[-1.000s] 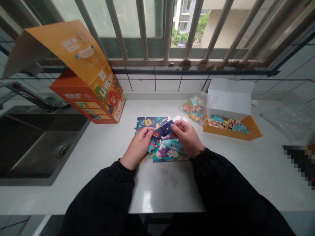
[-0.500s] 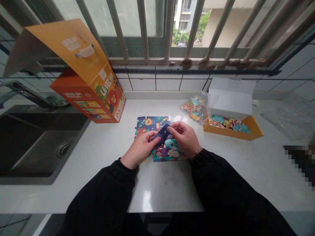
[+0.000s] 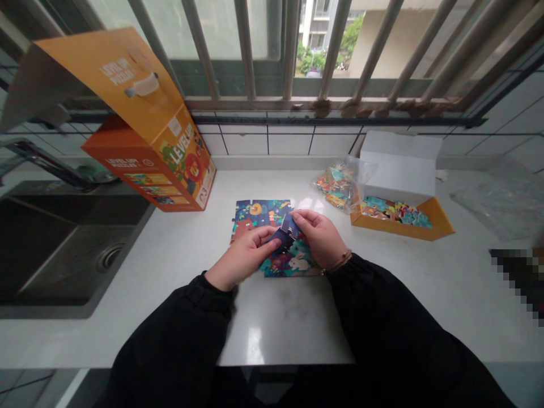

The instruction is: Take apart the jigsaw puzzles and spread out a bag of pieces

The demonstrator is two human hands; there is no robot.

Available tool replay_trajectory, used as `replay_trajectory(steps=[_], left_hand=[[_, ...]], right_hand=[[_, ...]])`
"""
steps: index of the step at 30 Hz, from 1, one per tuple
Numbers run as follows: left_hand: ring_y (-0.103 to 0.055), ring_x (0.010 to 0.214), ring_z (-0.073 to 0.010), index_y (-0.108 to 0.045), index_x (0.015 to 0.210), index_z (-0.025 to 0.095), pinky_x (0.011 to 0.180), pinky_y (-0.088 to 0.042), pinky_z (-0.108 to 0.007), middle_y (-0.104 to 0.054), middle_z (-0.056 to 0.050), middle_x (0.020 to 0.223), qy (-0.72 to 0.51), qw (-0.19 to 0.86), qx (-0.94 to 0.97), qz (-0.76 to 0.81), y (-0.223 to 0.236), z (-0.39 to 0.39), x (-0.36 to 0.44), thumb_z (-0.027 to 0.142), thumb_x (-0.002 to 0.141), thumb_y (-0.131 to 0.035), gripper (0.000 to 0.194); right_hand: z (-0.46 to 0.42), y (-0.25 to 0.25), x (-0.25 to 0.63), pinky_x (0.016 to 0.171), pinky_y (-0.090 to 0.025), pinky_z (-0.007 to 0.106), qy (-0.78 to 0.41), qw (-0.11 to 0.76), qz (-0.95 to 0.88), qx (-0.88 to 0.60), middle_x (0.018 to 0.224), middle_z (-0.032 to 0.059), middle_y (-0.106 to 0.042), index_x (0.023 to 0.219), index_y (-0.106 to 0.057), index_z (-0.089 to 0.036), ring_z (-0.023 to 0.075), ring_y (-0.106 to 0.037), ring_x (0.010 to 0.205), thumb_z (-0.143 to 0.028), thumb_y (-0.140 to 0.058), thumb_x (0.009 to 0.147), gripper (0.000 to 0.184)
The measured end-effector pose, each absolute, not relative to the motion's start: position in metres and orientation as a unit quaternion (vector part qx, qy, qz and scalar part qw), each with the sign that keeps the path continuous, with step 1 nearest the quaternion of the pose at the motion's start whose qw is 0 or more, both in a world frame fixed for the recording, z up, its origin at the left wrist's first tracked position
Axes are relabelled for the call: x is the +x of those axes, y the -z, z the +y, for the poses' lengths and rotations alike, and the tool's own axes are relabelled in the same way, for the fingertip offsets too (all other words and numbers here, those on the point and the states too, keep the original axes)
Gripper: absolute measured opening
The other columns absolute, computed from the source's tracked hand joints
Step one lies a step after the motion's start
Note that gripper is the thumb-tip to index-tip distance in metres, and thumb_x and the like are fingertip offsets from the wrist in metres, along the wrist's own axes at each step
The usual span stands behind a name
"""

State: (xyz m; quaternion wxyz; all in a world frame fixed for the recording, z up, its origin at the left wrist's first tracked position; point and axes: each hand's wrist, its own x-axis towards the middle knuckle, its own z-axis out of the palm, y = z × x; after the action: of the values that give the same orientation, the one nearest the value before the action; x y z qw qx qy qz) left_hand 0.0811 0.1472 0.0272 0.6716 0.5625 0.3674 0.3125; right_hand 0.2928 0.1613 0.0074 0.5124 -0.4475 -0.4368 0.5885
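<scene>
A partly built colourful jigsaw (image 3: 259, 212) lies flat on the white counter (image 3: 382, 283) in front of me. Both hands hover over its near part. My left hand (image 3: 244, 258) and my right hand (image 3: 321, 238) pinch the same dark blue puzzle piece (image 3: 284, 233) from either side, just above the jigsaw. The piece is tilted, with its far edge raised. My black sleeves cover both wrists, and a thin bracelet shows on the right one.
An open orange puzzle box (image 3: 170, 164) stands at the back left with its lid up. A small orange tray of loose pieces (image 3: 399, 218) and a clear bag of pieces (image 3: 340, 184) sit at the right. A dark sink (image 3: 63, 243) lies left.
The dark blue piece has been lifted off the jigsaw and turned between my fingertips. Both hands have drawn closer together over the puzzle's middle.
</scene>
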Motion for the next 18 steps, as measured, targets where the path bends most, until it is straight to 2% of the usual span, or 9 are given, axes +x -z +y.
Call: replay_trajectory(steps=[4,6,11,18], left_hand=[[-0.069,0.090,-0.0176,-0.074,0.112,0.018,0.085,-0.055,-0.031,-0.076,-0.005,0.103,-0.314,0.682,0.542,0.378,-0.0265,0.1485,0.0802,0.045,0.098,-0.076,0.031],[-0.068,0.090,-0.0176,-0.074,0.112,0.018,0.085,-0.054,-0.031,-0.076,-0.006,0.103,-0.313,0.677,0.553,0.372,-0.0269,0.1488,0.0793,0.045,0.097,-0.077,0.031],[-0.067,0.096,-0.0184,-0.075,0.111,0.018,0.088,-0.053,-0.032,-0.074,-0.006,0.108,-0.314,0.661,0.590,0.343,-0.0278,0.1480,0.0785,0.041,0.100,-0.074,0.025],[-0.065,0.088,-0.0169,-0.073,0.109,0.019,0.080,-0.054,-0.031,-0.070,-0.004,0.100,-0.307,0.687,0.580,0.314,-0.0309,0.1466,0.0793,0.041,0.102,-0.072,0.023]], right_hand=[[0.1602,-0.0087,0.2929,0.060,-0.047,0.025,-0.514,0.548,-0.474,-0.459,0.078,0.0000,-0.070,0.108,-0.080,-0.021,0.0128,-0.057,0.066,-0.063,-0.082,0.087,0.047],[0.1604,-0.0079,0.2922,0.061,-0.048,0.025,-0.556,0.535,-0.454,-0.445,0.081,0.0003,-0.072,0.107,-0.080,-0.022,0.0125,-0.058,0.068,-0.062,-0.084,0.085,0.046],[0.1607,-0.0064,0.2917,0.061,-0.051,0.022,-0.733,0.447,-0.341,-0.382,0.085,-0.0004,-0.072,0.100,-0.080,-0.021,0.0105,-0.059,0.068,-0.057,-0.098,0.071,0.050],[0.1573,-0.0103,0.2922,0.063,-0.054,0.024,-0.780,0.432,-0.312,-0.326,0.084,-0.0005,-0.073,0.103,-0.078,-0.020,0.0114,-0.062,0.067,-0.050,-0.098,0.075,0.046]])
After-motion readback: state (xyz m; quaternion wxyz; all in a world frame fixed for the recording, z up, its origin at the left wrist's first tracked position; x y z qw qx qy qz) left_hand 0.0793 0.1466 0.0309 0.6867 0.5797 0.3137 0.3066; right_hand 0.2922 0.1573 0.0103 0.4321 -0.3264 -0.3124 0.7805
